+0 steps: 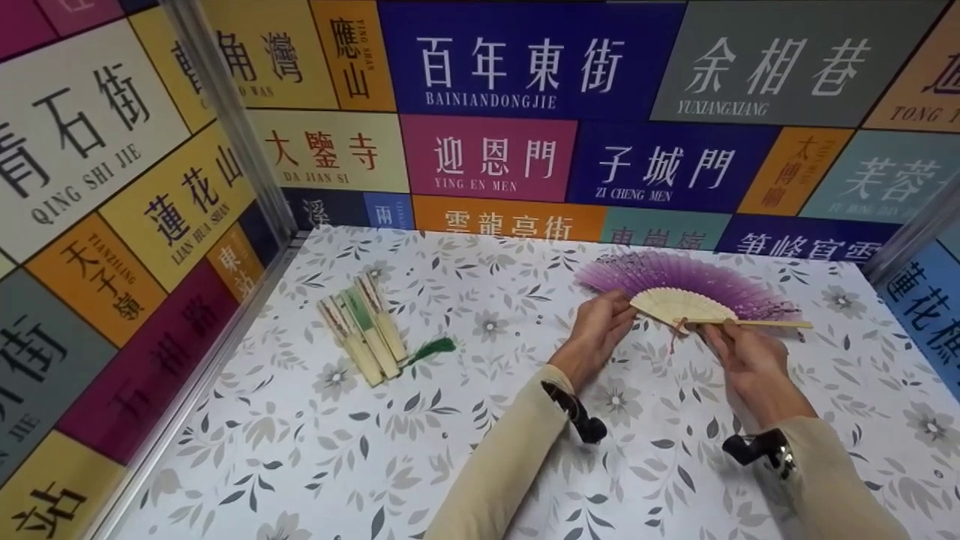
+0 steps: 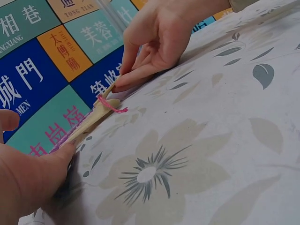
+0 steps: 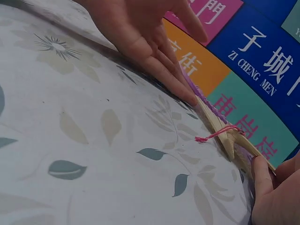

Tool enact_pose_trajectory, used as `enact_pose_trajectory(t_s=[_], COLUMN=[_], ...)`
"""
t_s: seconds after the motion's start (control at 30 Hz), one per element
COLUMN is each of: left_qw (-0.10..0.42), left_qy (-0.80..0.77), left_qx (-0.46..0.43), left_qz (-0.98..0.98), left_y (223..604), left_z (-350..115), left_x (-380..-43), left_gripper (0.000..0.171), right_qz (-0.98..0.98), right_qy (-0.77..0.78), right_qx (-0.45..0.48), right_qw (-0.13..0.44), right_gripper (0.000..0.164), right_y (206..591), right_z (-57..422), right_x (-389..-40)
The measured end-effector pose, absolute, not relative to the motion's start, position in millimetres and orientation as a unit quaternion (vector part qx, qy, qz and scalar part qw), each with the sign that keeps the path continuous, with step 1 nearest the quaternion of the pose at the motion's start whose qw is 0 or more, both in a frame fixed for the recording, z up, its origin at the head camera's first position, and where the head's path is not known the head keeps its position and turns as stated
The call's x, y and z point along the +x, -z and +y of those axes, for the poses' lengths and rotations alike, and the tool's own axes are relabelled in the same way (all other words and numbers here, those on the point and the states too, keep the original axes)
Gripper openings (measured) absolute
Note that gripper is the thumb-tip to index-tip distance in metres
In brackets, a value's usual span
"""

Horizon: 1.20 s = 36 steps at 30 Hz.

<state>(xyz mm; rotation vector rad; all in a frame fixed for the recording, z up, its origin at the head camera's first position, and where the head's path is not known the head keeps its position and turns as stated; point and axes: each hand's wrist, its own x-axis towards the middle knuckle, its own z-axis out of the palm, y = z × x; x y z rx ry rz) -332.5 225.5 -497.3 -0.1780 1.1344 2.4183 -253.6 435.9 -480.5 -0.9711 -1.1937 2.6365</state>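
Note:
A purple folding fan point(image 1: 652, 274) with pale slatted ribs point(image 1: 679, 304) lies spread near the back right of the table. My right hand point(image 1: 754, 364) pinches its outer stick on the right, beside the pivot; in the left wrist view the thumb and fingers of this hand point(image 2: 159, 40) close on the stick. My left hand point(image 1: 600, 330) touches the fan's left edge with extended fingers. In the right wrist view the thumb of this left hand point(image 3: 140, 42) stands away from the fan. A short pink cord point(image 3: 218, 133) hangs at the pivot.
Several folded fans point(image 1: 364, 330) lie side by side on the left of the table, with a green tassel point(image 1: 431, 349) beside them. White floral cloth point(image 1: 487, 390) covers the table. Panels with street names point(image 1: 491, 157) rise along the back and sides.

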Motion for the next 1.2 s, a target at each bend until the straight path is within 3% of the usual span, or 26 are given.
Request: enact_pose_trajectory(t_s=[0.23,0.5,0.73,0.97,1.2], left_qw=[0.233,0.244,0.252,0.246,0.238], left_qy=[-0.888,-0.889,-0.875,-0.887,-0.891], left_qx=[-0.082,-0.069,-0.049,-0.041,-0.013], left_qz=[0.387,0.381,0.41,0.389,0.385], left_y=[489.6,486.1,483.0,478.8,471.9], left_z=[222.4,212.9,199.9,180.6,156.6], left_x=[-334.0,-334.9,-337.3,-338.5,-338.0], left_gripper=[0.057,0.056,0.064,0.059,0.051], right_qz=[-0.385,-0.373,-0.427,-0.498,-0.732], right_qy=[-0.866,-0.868,-0.841,-0.804,-0.632], right_qx=[-0.315,-0.324,-0.332,-0.324,-0.25], right_qw=[0.051,0.052,0.027,-0.004,0.037], right_gripper=[0.073,0.075,0.043,0.046,0.063], right_y=[482.5,476.7,460.3,449.5,447.8], right_z=[436.2,431.4,427.0,425.6,407.2], right_x=[-260.0,-256.7,-247.0,-242.3,-238.8])
